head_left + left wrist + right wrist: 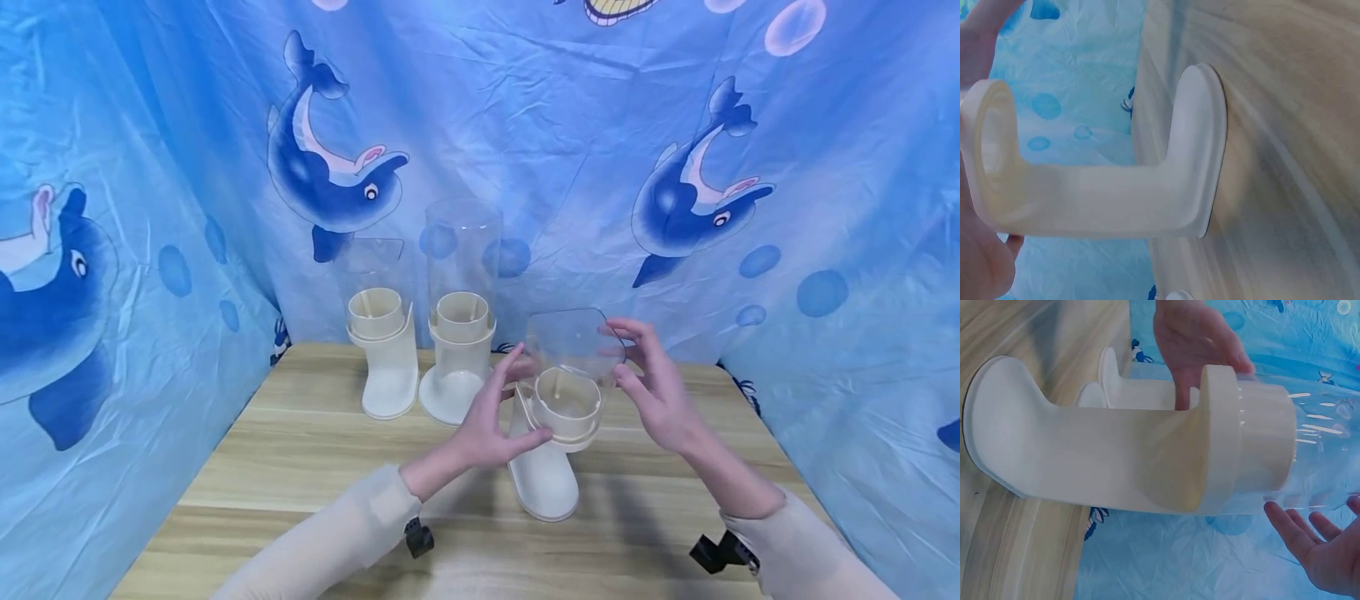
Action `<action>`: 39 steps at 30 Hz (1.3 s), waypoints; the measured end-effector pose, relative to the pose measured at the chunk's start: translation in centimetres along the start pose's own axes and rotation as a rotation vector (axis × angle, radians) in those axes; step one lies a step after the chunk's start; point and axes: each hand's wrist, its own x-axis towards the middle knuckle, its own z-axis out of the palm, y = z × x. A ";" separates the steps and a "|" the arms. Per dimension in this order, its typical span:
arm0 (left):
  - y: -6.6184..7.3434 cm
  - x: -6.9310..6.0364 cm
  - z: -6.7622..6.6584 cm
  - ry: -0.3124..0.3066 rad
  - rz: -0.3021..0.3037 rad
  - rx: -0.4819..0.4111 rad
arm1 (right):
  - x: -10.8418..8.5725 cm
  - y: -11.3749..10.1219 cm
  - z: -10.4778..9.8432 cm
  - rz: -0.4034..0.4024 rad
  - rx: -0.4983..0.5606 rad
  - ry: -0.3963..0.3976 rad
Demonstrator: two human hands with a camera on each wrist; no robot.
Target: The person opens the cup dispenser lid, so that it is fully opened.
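A cream-coloured stand (pixel 544 483) with a round cup and a clear cylinder (pixel 573 333) on top stands on its foot on the table. My left hand (pixel 491 417) holds it near the ring, thumb along the front and fingers reaching behind. In the left wrist view, that hand (pixel 985 262) lies beside the ring at lower left. My right hand (pixel 660 400) is at the clear cylinder's right side, fingers spread. In the right wrist view, its fingertips (pixel 1272 509) are at the cylinder's wall, and whether they press on it is hard to tell.
Behind to the left stand two similar stands, one (pixel 390 375) with a shorter clear cylinder and one (pixel 457 379) with a taller clear cylinder (pixel 463 242). The wooden table (pixel 300 467) has blue dolphin-print curtains (pixel 480 108) at its back and sides.
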 end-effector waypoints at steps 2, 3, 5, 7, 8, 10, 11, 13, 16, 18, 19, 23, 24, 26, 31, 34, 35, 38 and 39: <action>0.1 -0.1 0.1 0.000 0.009 0.038 | 0.1 0.1 0.2 -0.010 0.044 -0.003; 0.2 -0.3 0.2 0.001 0.017 0.061 | 0.2 0.1 0.2 -0.017 0.071 -0.007; 0.3 -0.5 0.3 0.007 0.032 0.098 | 0.3 0.0 0.2 -0.031 0.116 -0.009; 0.4 -0.6 0.3 0.014 0.047 0.114 | 0.4 0.0 0.2 -0.039 0.165 -0.012; 0.4 -0.6 0.3 0.017 0.055 0.114 | 0.4 0.0 0.2 -0.039 0.187 -0.011; 0.4 -0.6 0.2 0.023 0.061 0.098 | 0.5 -0.1 0.1 -0.029 0.202 -0.005; 0.3 -0.5 0.2 0.024 0.062 0.089 | 0.5 -0.1 0.1 -0.021 0.196 -0.003; 0.3 -0.4 0.2 0.023 0.060 0.074 | 0.5 0.0 0.0 -0.005 0.179 0.001; 0.3 -0.5 0.3 0.030 0.054 0.089 | 0.6 -0.1 0.1 0.005 0.140 -0.005; 0.4 -0.7 0.5 0.037 0.062 0.103 | 0.7 -0.1 0.0 0.002 0.160 -0.010; 0.4 -0.7 0.6 0.041 0.069 0.115 | 0.7 -0.1 -0.1 0.001 0.173 -0.010; 0.5 -0.8 0.6 0.049 0.087 0.124 | 0.6 -0.4 -0.3 0.012 0.179 -0.001; 0.5 -0.7 0.6 0.052 0.088 0.124 | 0.6 -0.4 -0.4 0.015 0.165 0.001; 0.6 -0.8 0.7 0.060 0.083 0.125 | 0.4 -0.5 -0.4 0.022 0.122 -0.001; 1.1 -1.2 1.3 0.074 0.092 0.165 | 0.4 -0.4 -0.3 0.002 0.137 -0.016; 1.3 -1.3 1.4 0.079 0.107 0.175 | 0.2 -0.3 -0.3 -0.008 0.168 -0.006; 1.3 -1.3 1.4 0.079 0.107 0.166 | 0.1 -0.3 -0.3 -0.008 0.159 0.003; 1.1 -1.1 1.2 0.077 0.109 0.126 | -0.2 -0.1 -0.2 -0.003 0.107 0.033; 1.0 -1.1 1.2 0.074 0.114 0.111 | -0.3 -0.1 -0.2 0.003 0.081 0.040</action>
